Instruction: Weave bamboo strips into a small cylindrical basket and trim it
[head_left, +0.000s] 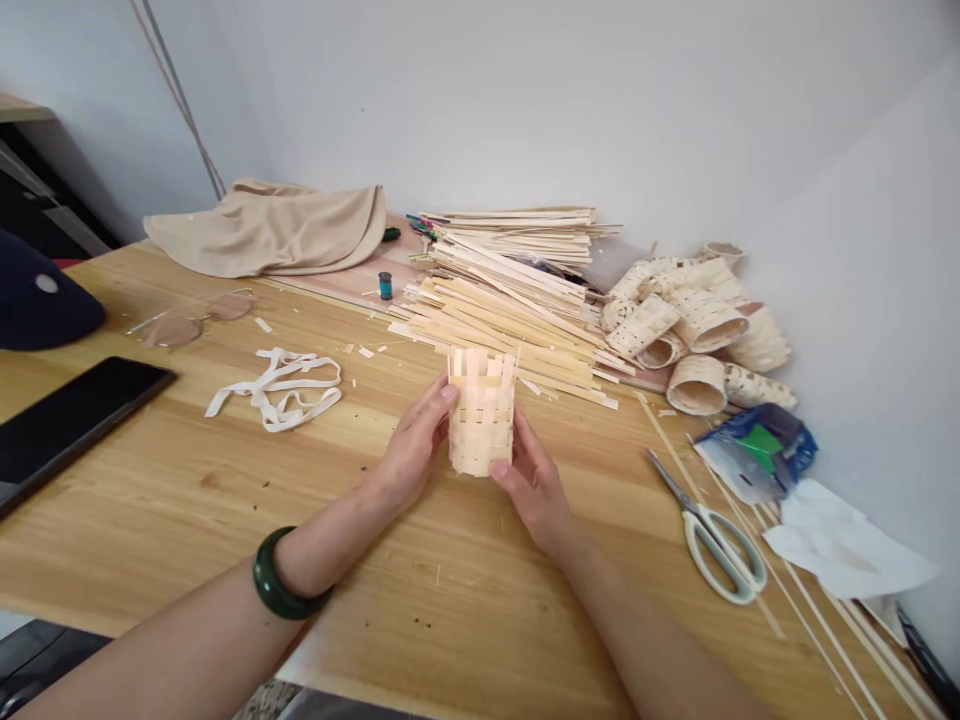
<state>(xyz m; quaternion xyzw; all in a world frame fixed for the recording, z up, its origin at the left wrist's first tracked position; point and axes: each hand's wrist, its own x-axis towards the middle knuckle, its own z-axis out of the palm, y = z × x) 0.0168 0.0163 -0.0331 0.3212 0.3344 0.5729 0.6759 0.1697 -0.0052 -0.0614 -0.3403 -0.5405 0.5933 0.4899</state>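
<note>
Plainly, we find an upright, pale woven wood-strip cylinder (481, 420) held between two bare hands over the middle of a light-brown wooden bench (427, 620). Its lower wall shows a close crosswise weave, while loose strip ends stand up around the top. We cannot tell whether its base touches the bench.

The left hand (411, 450) is partly closed around the cylinder's left side, thumb near the upper edge; its other fingers are mostly hidden. The right hand (538, 490) is curved about the right side, thumb pressed low on the near face, fingers running behind. We note a dark green, rounded bangle (268, 575) on the left wrist.

Left of the cylinder we record a tangled, flat white ribbon (271, 412), thin-rimmed glasses (180, 328) and, at the left edge, a black rectangular phone (82, 415). On the far left lies a draped beige cloth (285, 230), with a small blue thread spool (385, 287) near its right end.

Just beyond the cylinder, we observe a layered pile of flat, pale wooden strips (510, 290). Farther right is a heap of cream woven tubes (705, 310). Nearer on the right lie white-handled scissors (699, 515), beside a blue-and-green plastic packet (757, 450).
</note>
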